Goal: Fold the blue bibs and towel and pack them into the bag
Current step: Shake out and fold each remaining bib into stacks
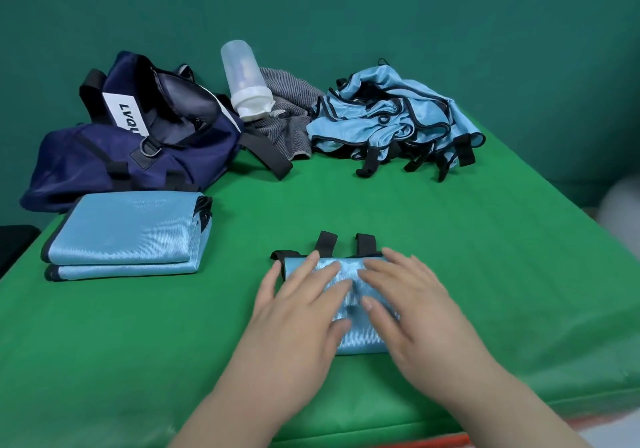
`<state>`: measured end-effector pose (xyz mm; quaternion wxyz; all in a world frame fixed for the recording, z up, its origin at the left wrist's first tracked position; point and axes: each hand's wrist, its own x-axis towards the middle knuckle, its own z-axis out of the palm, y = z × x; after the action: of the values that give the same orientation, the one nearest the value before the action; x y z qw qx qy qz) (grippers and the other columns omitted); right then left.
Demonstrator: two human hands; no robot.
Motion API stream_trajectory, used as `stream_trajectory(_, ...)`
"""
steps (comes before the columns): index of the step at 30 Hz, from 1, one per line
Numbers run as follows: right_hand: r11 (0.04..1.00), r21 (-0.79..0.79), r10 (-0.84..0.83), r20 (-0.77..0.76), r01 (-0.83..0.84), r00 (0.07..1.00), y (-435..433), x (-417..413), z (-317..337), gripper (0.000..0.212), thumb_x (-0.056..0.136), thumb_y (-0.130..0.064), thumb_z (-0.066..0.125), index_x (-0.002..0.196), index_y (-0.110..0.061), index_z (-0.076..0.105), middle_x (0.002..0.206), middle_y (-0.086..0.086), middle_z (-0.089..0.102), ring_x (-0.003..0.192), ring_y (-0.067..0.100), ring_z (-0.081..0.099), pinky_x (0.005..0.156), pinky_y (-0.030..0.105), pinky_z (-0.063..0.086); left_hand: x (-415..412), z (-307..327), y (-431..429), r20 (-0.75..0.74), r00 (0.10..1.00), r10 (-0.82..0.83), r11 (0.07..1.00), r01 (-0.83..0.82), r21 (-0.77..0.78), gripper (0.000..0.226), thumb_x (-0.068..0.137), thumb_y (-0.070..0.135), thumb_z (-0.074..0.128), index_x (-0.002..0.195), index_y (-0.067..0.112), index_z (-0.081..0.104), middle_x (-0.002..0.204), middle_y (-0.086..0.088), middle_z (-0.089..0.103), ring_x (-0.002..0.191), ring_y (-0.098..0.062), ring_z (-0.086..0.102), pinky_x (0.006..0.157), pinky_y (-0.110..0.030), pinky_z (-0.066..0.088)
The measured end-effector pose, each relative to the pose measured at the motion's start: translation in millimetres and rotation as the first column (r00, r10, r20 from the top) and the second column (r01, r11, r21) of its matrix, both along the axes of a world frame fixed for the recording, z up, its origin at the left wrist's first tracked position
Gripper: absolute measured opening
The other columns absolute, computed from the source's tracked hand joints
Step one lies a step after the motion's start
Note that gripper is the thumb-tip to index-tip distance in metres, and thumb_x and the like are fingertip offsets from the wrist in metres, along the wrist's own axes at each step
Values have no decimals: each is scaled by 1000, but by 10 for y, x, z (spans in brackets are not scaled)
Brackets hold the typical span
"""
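A folded light-blue bib [349,295] with black straps at its far edge lies on the green mat in front of me. My left hand [298,305] and my right hand [405,298] both press flat on it with straight fingers. Two folded blue bibs [128,236] are stacked at the left. A heap of unfolded blue bibs [391,118] sits at the back right. The navy bag [131,142] lies open at the back left. A grey striped towel [287,115] is crumpled between the bag and the heap.
A clear plastic bottle with a white cap [246,80] leans upside down on the towel. The green mat [467,239] ends at a front edge near me and drops off at the right. A teal wall stands behind.
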<state>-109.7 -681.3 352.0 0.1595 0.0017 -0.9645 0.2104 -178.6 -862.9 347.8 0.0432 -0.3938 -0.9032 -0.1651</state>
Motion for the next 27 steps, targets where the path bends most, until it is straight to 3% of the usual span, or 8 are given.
stream_trajectory(3,998,53,26,210,-38,977,28,-106,-67,69,96,-57,13,155,-26,27,163,-16,14,151,1,-6,125,30,1,-32,-63,30,115,991,75,991,-60,-122,69,93,57,6,154,33,24,166,14,10,152,-5,-4,122,-40,-6)
stream_trajectory(5,997,55,33,278,-51,960,84,-160,-68,73,94,-61,12,159,-28,11,161,-23,-5,146,-4,-20,124,30,-4,-52,-65,38,126,986,113,981,-90,-172,79,85,60,-9,158,32,2,165,15,-13,148,-4,-21,121,-41,-12)
stream_trajectory(7,997,59,29,343,-53,939,127,-197,-40,72,99,-62,21,159,-29,1,159,-24,-15,144,-6,-26,123,30,-8,-71,-50,35,139,979,151,975,-124,-184,84,79,63,-13,157,33,-6,164,15,-18,147,-5,-25,123,-44,-10)
stream_trajectory(14,990,120,20,436,-80,900,161,-197,77,79,99,-63,30,159,-27,-7,164,-16,-12,149,-1,-12,122,28,-10,-54,-4,-34,166,976,138,968,-97,-233,90,73,66,-14,156,32,-11,164,16,-12,149,-5,-16,123,-45,-3)
stream_trajectory(17,988,112,43,452,-105,891,91,-107,112,83,97,-67,29,159,-26,-6,165,-15,-8,150,-1,-8,121,27,-11,19,36,-122,152,982,111,962,-67,-265,91,72,68,-12,156,32,-9,162,15,-9,147,-5,-14,121,-37,-5)
stream_trajectory(20,983,120,68,477,-142,876,19,-15,125,89,86,-74,13,158,-27,-9,162,-20,-13,149,-3,-11,122,28,-11,28,79,-242,160,984,75,961,-28,-277,90,73,71,-9,155,35,-9,157,20,-5,139,2,-15,111,-26,-9)
stream_trajectory(22,981,117,80,479,-153,874,61,-15,109,82,91,-71,16,158,-31,-9,158,-24,-13,148,-5,-12,123,30,-11,13,94,-289,170,983,64,957,-12,-290,89,73,72,-9,154,37,-13,155,22,-7,138,3,-16,107,-23,-10)
stream_trajectory(27,992,35,92,465,-122,880,299,-138,55,71,98,-63,20,159,-33,3,162,-23,-2,145,-11,-13,124,29,-8,-35,79,-338,216,972,95,946,-21,-322,86,77,82,-5,150,40,-27,158,18,-28,141,-5,-37,117,-36,-21)
